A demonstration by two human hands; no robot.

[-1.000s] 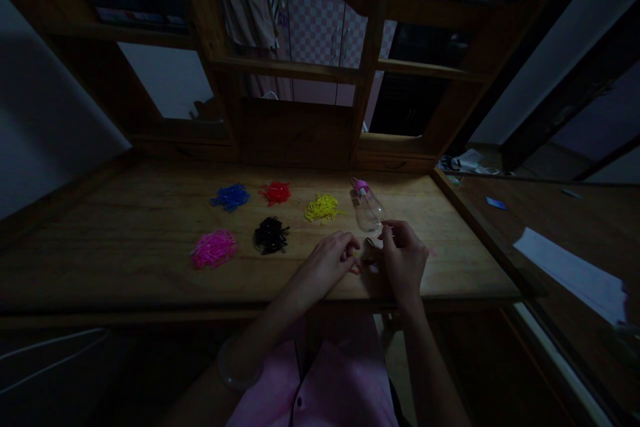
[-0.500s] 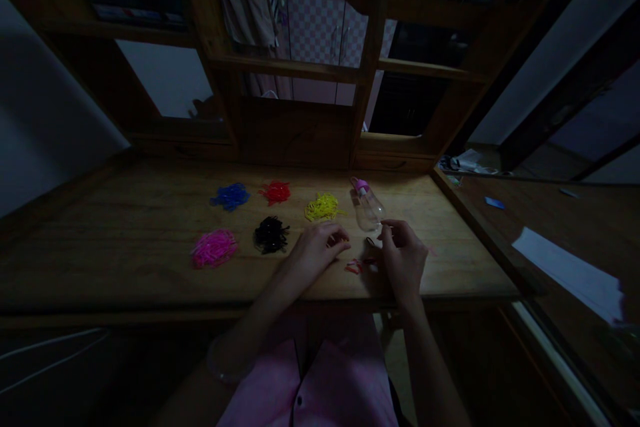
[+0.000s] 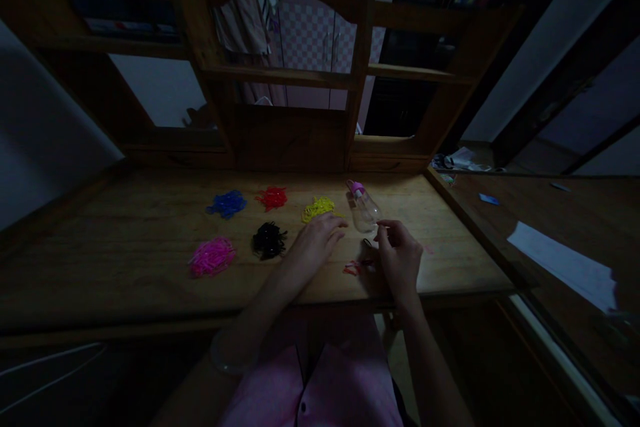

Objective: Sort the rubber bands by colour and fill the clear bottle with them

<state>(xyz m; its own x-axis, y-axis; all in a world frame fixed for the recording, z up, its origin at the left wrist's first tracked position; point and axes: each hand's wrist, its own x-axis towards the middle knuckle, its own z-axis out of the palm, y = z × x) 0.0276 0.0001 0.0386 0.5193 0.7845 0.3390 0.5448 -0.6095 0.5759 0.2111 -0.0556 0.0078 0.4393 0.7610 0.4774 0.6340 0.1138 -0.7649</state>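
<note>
My left hand (image 3: 319,240) reaches over the table just in front of a pile of yellow rubber bands (image 3: 318,208). Its fingers are stretched out, and nothing shows in them. The fingers of my right hand (image 3: 401,253) are pinched together beside the base of a clear bulb-shaped bottle with a pink cap (image 3: 366,213); whatever they hold is too small to make out. Between my hands lie a few loose reddish bands (image 3: 351,267) and a small black band (image 3: 367,242).
Left of my hands are piles of black (image 3: 269,240), pink (image 3: 212,256), red (image 3: 273,197) and blue bands (image 3: 227,203). A wooden shelf unit (image 3: 290,140) stands along the back. White paper (image 3: 563,263) lies on the brown surface at right.
My left hand has moved slightly forward, toward the yellow pile, and its fingers have straightened from a curl. My right hand stays pinched near the bottle. The view has shifted a little.
</note>
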